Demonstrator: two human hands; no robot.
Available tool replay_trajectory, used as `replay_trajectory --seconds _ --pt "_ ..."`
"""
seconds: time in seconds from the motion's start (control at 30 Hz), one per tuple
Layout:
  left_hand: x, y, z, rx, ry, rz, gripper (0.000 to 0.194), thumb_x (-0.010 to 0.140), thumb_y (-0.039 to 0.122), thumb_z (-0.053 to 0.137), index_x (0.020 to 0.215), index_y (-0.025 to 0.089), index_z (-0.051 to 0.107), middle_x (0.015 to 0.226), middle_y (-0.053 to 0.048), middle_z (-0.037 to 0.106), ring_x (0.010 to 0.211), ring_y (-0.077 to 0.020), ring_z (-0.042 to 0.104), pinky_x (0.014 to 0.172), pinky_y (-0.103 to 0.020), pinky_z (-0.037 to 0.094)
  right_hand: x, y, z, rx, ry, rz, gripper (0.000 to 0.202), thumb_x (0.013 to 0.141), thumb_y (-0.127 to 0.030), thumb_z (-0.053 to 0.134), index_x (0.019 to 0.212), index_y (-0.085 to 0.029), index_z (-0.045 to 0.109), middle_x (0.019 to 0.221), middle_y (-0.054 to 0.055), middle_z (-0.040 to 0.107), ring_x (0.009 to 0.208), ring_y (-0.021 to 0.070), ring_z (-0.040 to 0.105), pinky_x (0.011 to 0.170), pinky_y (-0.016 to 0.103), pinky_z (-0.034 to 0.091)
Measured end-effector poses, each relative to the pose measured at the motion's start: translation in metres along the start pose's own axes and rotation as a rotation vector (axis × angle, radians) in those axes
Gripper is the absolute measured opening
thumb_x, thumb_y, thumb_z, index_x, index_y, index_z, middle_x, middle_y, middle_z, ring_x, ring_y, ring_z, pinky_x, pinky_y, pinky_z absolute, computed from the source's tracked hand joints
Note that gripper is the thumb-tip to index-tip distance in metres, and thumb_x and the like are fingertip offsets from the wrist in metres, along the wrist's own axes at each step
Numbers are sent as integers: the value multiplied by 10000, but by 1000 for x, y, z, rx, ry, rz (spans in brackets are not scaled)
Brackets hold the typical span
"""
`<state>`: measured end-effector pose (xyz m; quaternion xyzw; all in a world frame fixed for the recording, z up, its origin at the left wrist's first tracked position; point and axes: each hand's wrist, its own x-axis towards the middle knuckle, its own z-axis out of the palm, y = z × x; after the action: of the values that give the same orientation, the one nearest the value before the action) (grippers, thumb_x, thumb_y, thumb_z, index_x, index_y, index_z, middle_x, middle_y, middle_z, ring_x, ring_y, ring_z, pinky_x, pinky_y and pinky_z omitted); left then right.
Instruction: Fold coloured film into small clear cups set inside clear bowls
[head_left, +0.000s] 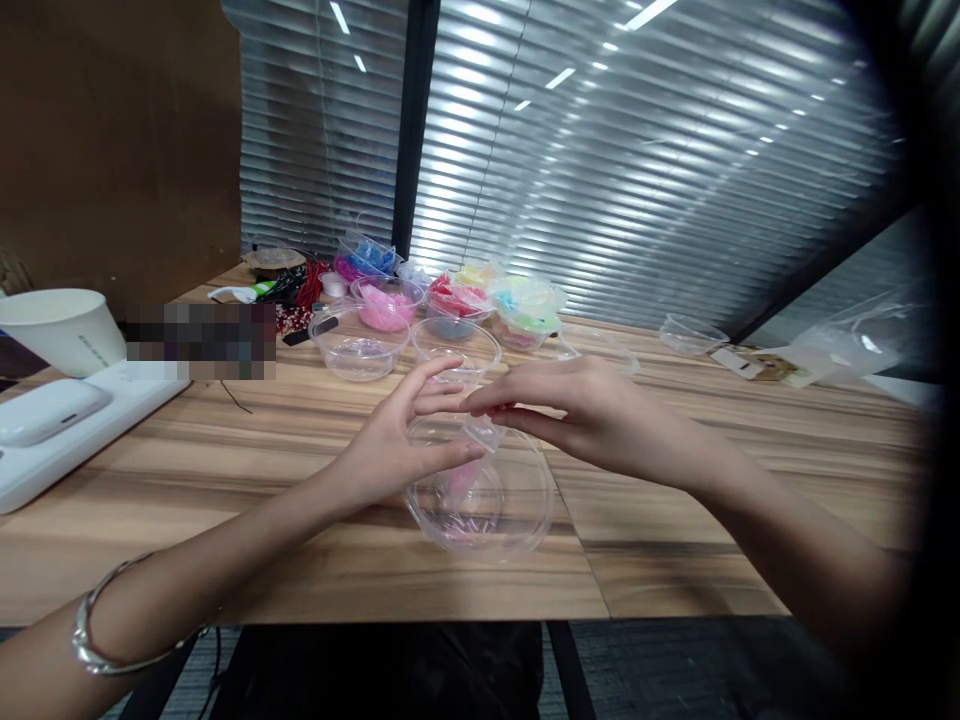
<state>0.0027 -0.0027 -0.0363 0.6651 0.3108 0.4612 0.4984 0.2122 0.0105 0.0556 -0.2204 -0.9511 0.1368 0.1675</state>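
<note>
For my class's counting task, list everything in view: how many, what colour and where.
Table: one, brown, centre
Near bowl: one, clear, table's front
Pink bits: several, pinkish, in the near bowl
Bag: one, clear, above the near bowl
Other bowls: several, clear, farther back, some with coloured contents
Cords: several, red and black, back left
Beads: many, red and white, by the cords
Spool: one, white, beside the cords
Cup: one, pale, left edge
Strip: one, white, left edge
Case: one, white, on the strip
Plastic: count unclear, clear, right side
Board: one, brown, upper left
Blinds: count unclear, grey, background
Bracelet: one, silver, lower left
Left hand: one, bare, by the bag
Right hand: one, bare, by the bag
</note>
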Motion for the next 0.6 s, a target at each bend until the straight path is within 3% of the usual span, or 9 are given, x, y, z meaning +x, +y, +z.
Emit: replay_trajectory --seconds 0.13,0.27,0.6 --pt "1 0 0 8 8 8 799 718 306 800 1390 292 367 1356 -75 567 1345 -275 440 1120 -475 369 0 1 1 45 -5 -13 393 915 -60 563 1237 -280 601 1099 -55 682 973 80 629 821 186 458" --pt "1 0 0 21 9 13 794 722 305 799 1389 290 368 1413 -75 512 1346 -266 437 1121 -464 373 0 2 1 76 -10 -25 358 942 -103 538 1256 -267 589 1126 -36 663 1002 90 606 848 204 457" --pt "0 0 -1 23 1 13 790 722 306 799 1385 307 369 1379 -65 539 1328 -269 458 1119 -465 370 -1 4 3 89 6 -21 358 942 -111 540 1253 -279 594 1106 -30 681 951 101 629 804 218 481"
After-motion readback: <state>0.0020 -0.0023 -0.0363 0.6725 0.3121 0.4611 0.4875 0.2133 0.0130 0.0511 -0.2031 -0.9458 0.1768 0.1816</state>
